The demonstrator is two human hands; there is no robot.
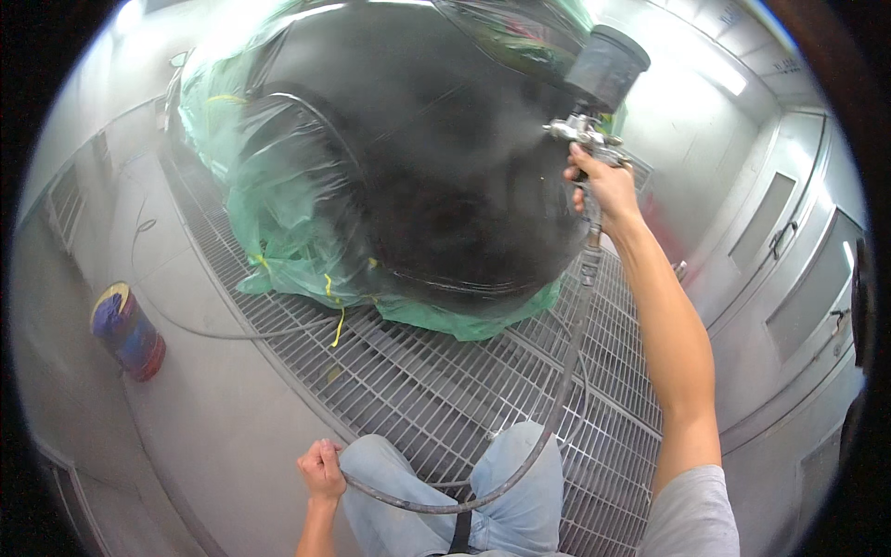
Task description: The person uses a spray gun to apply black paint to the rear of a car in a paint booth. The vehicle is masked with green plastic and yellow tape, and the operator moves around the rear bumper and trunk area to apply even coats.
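My right hand grips a metal spray gun with a dark grey cup on top, held up at the right side of a dark car panel. A fine mist hangs over the panel, which is surrounded by green plastic sheeting with yellow tape strips. A grey hose runs down from the gun and loops across my legs to my left hand, which is closed around it low in the view.
A metal grate floor lies under the car. A blue and red drum stands at the left, with hose trailing nearby on the floor. Metal booth doors are on the right, and bright lamps shine above.
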